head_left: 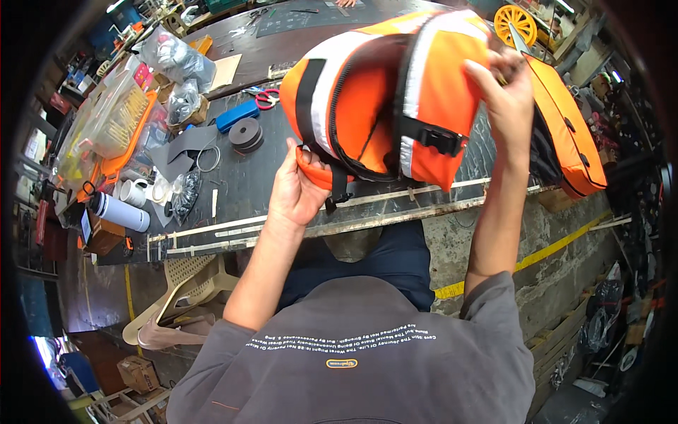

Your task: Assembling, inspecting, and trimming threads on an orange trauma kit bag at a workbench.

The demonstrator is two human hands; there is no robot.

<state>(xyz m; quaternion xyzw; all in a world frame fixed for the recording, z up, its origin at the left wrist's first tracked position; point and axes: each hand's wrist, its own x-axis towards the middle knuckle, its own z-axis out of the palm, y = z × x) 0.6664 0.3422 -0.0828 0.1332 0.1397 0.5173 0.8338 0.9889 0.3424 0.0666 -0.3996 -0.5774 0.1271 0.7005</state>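
An orange bag with pale reflective bands hangs above the workbench between my two hands. Its black zip is undone, and the orange inside shows. A black buckle sits on a strap across its front. My left hand pinches the bag's lower left edge, near a dangling black strap end. At the upper right, my right hand grips the bag's far side, some of its fingers hidden behind the fabric. A second orange and black bag lies at the bench's right end, just beyond my right hand.
On the bench's left are a roll of black webbing, a blue box, pink-handled scissors, a white bottle, a mug and clear plastic boxes. A beige plastic chair stands below the bench edge.
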